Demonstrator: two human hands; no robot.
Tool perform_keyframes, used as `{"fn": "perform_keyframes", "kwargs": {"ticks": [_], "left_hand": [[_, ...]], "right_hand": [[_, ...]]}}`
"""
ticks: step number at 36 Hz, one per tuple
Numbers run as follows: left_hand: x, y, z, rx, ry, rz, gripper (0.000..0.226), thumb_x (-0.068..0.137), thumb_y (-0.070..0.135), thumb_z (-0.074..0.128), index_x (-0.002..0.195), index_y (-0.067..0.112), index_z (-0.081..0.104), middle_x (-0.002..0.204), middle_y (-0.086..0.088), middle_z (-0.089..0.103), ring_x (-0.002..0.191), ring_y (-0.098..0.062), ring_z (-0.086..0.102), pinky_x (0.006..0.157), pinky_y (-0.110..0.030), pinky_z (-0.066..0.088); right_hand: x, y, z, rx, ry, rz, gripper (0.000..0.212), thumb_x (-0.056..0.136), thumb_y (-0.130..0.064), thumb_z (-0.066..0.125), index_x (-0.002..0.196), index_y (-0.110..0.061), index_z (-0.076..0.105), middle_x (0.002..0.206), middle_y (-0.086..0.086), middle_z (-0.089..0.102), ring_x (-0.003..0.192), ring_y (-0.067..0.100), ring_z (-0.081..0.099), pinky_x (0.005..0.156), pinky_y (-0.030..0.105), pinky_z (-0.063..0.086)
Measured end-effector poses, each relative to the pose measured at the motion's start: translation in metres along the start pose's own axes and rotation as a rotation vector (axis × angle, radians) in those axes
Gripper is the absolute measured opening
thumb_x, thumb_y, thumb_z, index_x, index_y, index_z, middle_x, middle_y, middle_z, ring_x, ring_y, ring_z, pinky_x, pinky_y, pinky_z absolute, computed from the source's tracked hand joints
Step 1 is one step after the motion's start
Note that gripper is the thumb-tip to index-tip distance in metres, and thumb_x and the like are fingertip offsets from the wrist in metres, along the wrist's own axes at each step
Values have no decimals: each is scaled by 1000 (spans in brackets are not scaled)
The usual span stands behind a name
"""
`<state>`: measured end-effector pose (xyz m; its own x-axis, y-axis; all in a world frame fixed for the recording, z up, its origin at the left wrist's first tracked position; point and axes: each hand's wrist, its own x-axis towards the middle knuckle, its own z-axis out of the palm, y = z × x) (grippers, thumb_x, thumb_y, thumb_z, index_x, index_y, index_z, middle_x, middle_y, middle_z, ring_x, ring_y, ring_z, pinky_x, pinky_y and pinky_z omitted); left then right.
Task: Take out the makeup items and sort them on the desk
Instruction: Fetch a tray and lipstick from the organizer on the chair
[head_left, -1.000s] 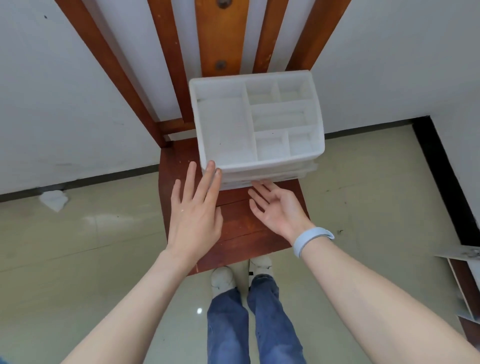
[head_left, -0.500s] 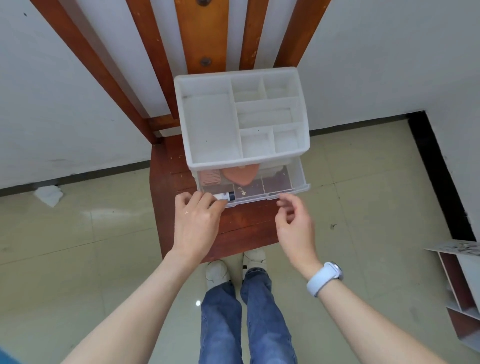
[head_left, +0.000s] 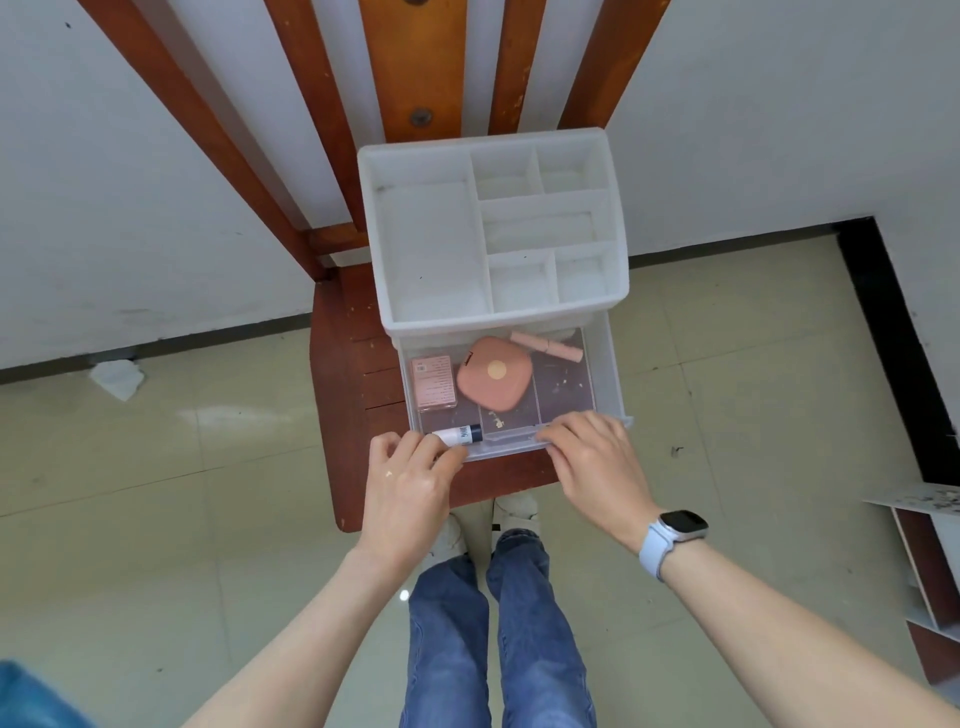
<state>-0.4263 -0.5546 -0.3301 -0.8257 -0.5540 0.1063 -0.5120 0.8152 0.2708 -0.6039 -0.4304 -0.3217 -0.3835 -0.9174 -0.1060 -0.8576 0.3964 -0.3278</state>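
- Head view: white plastic organizer (head_left: 431, 249) sits on a red-brown wooden chair (head_left: 343, 364), chair back against a white wall.
- Organizer top has open compartments, nothing visible in them.
- Clear drawer (head_left: 605, 374) at the organizer's base is pulled out toward the person, over the chair seat.
- In the drawer: flat pink box with printed label (head_left: 434, 383) at left, rounded coral compact (head_left: 493, 375) in the middle just beside it, pink tube (head_left: 545, 347) at the back right, lying slanted.
- Small white tube with dark cap (head_left: 458, 435) lies at the drawer's front left, along the front wall.
- Left hand (head_left: 408, 480) has fingers curled on the drawer's front left corner, fingertips touching the white tube; grasping the drawer front or the tube, cannot tell which.
- Right hand (head_left: 597, 462) grips the drawer's front edge at right, fingers curled over the rim.
- Smartwatch with light blue band (head_left: 670, 535) on the right wrist.
- Below: blue jeans (head_left: 493, 634), light shoes, beige tiled floor (head_left: 182, 493).
- Crumpled white paper (head_left: 118, 378) on the floor at left by the wall.
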Motion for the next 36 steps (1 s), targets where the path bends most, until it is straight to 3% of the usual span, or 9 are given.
{"fn": "perform_keyframes", "kwargs": {"ticks": [6, 10, 14, 19, 25, 27, 30, 32, 36], "left_hand": [[1, -2, 4, -9, -3, 17, 33, 59, -6, 81, 81, 16, 71, 67, 0, 57, 61, -22, 50, 70, -34, 28], [0, -4, 5, -16, 20, 30, 32, 60, -5, 82, 83, 15, 72, 68, 0, 58, 63, -23, 50, 72, -34, 30], [0, -5, 6, -20, 50, 41, 30, 62, -1, 82, 86, 16, 72, 70, 1, 59, 72, -21, 47, 73, -35, 31], [0, -4, 5, -18, 58, 33, 30, 61, 3, 85, 85, 17, 74, 72, 3, 63, 83, -21, 46, 75, -37, 30], [-1, -4, 5, -14, 82, 20, 21, 67, 9, 83, 82, 18, 73, 78, 2, 66, 84, -24, 55, 77, -38, 30], [-2, -3, 4, -24, 90, 3, 19, 70, 11, 82, 85, 17, 72, 86, 0, 67, 89, -24, 53, 78, -39, 31], [-3, -1, 2, -27, 85, -56, 31, 70, 16, 81, 98, 14, 68, 108, -9, 63, 103, -27, 48, 82, -42, 32], [-3, -2, 1, -17, 72, -122, 47, 69, 23, 80, 111, 13, 62, 121, -13, 56, 112, -29, 45, 86, -44, 32], [-8, -5, 2, -25, 50, -284, 77, 68, 39, 78, 131, 8, 45, 131, -14, 50, 119, -28, 44, 96, -45, 30]], "right_hand": [[12, -5, -12, 101, -129, 43, 36, 77, -15, 41, 100, -12, 69, 95, 2, 64, 89, 23, 59, 80, 35, 42], [31, -9, -17, 142, -48, 151, 30, 88, -9, 48, 116, -6, 60, 106, 9, 60, 97, 26, 55, 76, 32, 44], [55, -9, -6, 100, -142, 333, 43, 92, -17, 51, 132, -3, 42, 118, 15, 51, 108, 31, 49, 81, 39, 45], [77, -18, 2, 204, -72, 561, 31, 89, -10, 51, 117, -3, 41, 114, 19, 51, 96, 40, 55, 65, 39, 44], [73, -20, 2, 277, -1, 624, 36, 85, -1, 49, 120, -1, 40, 113, 19, 53, 92, 39, 57, 65, 41, 47], [64, -21, -3, 309, 34, 610, 32, 84, -4, 51, 115, -3, 45, 109, 14, 52, 90, 33, 56, 66, 36, 44], [48, -25, -10, 323, -4, 467, 10, 81, -5, 50, 87, -9, 43, 93, 5, 43, 75, 23, 47, 62, 30, 34], [43, -31, -14, 316, -110, 337, 15, 81, -5, 48, 78, -12, 35, 89, 3, 39, 69, 20, 42, 61, 29, 31], [51, -47, -20, 247, -380, 85, 12, 85, -6, 45, 83, -16, 38, 84, 1, 45, 76, 21, 46, 62, 32, 33]]}}
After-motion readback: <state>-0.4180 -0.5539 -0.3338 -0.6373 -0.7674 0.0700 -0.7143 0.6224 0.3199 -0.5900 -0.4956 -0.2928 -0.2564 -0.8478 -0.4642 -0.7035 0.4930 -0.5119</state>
